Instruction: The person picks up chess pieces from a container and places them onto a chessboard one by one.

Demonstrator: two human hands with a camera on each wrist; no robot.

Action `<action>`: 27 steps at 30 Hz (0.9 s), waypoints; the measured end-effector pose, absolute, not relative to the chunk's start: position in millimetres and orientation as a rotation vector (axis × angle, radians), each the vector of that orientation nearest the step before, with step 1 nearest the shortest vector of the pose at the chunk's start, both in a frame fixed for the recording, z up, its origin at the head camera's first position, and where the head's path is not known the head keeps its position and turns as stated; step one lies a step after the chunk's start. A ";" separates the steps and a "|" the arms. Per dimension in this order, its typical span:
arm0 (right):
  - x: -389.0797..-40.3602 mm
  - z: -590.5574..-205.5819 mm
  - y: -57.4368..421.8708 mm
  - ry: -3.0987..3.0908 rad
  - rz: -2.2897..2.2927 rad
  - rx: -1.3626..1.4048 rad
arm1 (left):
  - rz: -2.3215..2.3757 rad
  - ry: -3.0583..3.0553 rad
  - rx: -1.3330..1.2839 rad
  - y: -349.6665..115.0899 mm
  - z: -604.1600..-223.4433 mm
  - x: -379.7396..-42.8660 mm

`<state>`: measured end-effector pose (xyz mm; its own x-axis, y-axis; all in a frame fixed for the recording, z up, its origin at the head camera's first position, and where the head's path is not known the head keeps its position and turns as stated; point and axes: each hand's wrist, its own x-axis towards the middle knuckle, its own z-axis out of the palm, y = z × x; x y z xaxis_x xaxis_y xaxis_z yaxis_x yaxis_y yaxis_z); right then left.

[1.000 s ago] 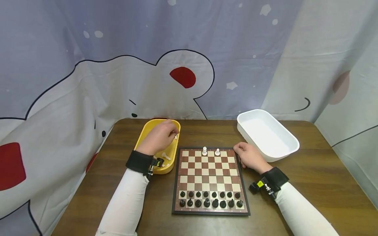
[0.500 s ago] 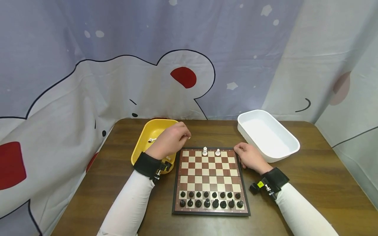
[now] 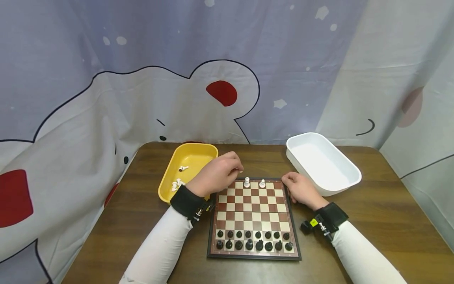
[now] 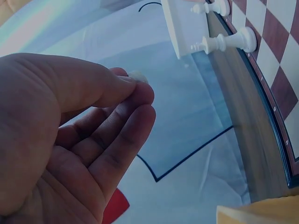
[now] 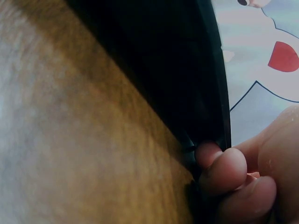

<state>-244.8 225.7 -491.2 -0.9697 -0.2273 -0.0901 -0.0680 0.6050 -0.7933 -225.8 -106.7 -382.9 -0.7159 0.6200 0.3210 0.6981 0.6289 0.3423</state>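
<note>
My left hand (image 3: 218, 173) is above the far left corner of the chessboard (image 3: 252, 203). Between thumb and fingertips it pinches a small white chess piece (image 4: 139, 77), mostly hidden, so its kind does not show. On the board's far row stand a white king (image 4: 233, 42) and another white chess piece (image 3: 262, 184). Two rows of black chess pieces (image 3: 249, 244) line the near side. With curled fingers (image 5: 226, 170), my right hand (image 3: 301, 189) holds the board at its far right corner.
Left of the board sits a yellow tray (image 3: 166, 173) with several white chess pieces (image 3: 176, 184) lying in it. A white tub (image 3: 322, 161) stands at the back right, close behind my right hand. A printed curtain (image 3: 142, 102) hangs behind the wooden table (image 3: 117, 221).
My left hand has come out of the yellow tray with a white chess piece and moved right to the board's far left corner. My right hand has stayed in place.
</note>
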 end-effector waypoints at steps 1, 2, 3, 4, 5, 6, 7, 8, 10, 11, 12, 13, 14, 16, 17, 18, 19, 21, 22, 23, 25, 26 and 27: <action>-244.9 -491.4 225.8 2.649 -1.297 -0.246 | -0.673 -2.678 -1.098 -105.5 -382.8 -225.2; -244.9 -491.7 225.9 2.649 -1.298 -0.245 | -0.670 -2.678 -1.109 -104.1 -383.1 -224.8; -245.0 -492.0 226.0 2.649 -1.298 -0.245 | -0.669 -2.675 -1.120 -102.7 -383.4 -224.4; -245.0 -492.3 226.1 2.649 -1.299 -0.247 | -0.670 -2.669 -1.133 -101.2 -383.4 -223.7; -245.1 -492.6 226.2 2.649 -1.300 -0.247 | -0.666 -2.664 -1.148 -99.6 -383.8 -223.5; -245.1 -492.8 226.3 2.650 -1.301 -0.248 | -0.667 -2.656 -1.166 -98.0 -384.2 -223.2; -245.1 -493.1 226.4 2.651 -1.300 -0.249 | -0.669 -2.652 -1.184 -96.2 -384.5 -222.8; -245.1 -493.3 226.5 2.651 -1.301 -0.250 | -0.665 -2.649 -1.201 -94.3 -385.0 -222.7; -245.1 -493.6 226.8 2.653 -1.300 -0.254 | -0.663 -2.650 -1.226 -90.4 -385.8 -222.4; -245.0 -493.8 227.0 2.653 -1.300 -0.256 | -0.659 -2.656 -1.234 -88.4 -386.1 -222.3; -245.0 -493.8 227.1 2.653 -1.300 -0.257 | -0.658 -2.660 -1.243 -86.5 -386.0 -221.9; -245.0 -493.9 227.3 2.653 -1.298 -0.260 | -0.653 -2.666 -1.248 -84.4 -385.7 -221.4; -245.0 -493.9 227.4 2.654 -1.298 -0.262 | -0.644 -2.669 -1.253 -82.4 -385.9 -221.2; -244.9 -493.7 227.3 2.659 -1.296 -0.264 | -0.637 -2.676 -1.265 -78.0 -385.5 -220.3; -244.9 -493.6 227.2 2.661 -1.295 -0.264 | -0.636 -2.679 -1.272 -75.8 -385.2 -219.8; -244.9 -493.4 227.0 2.663 -1.292 -0.262 | -0.635 -2.679 -1.281 -73.5 -385.2 -219.4; -244.9 -493.3 226.8 2.667 -1.289 -0.261 | -0.632 -2.683 -1.289 -71.3 -385.7 -219.1; -244.9 -493.0 226.3 2.669 -1.288 -0.256 | -0.627 -2.686 -1.304 -66.8 -385.7 -218.2; -244.9 -492.9 226.1 2.668 -1.288 -0.253 | -0.620 -2.689 -1.312 -64.6 -385.7 -217.7; -244.9 -492.7 225.9 2.668 -1.288 -0.251 | -0.611 -2.687 -1.320 -62.1 -386.0 -217.5; -245.0 -492.5 225.6 2.668 -1.289 -0.247 | -0.578 -2.691 -1.335 -57.1 -387.1 -217.4; -245.0 -492.5 225.5 2.668 -1.288 -0.245 | -0.564 -2.692 -1.342 -54.6 -387.4 -217.3; -245.0 -492.5 225.4 2.669 -1.288 -0.245 | -0.548 -2.694 -1.351 -52.1 -387.9 -217.4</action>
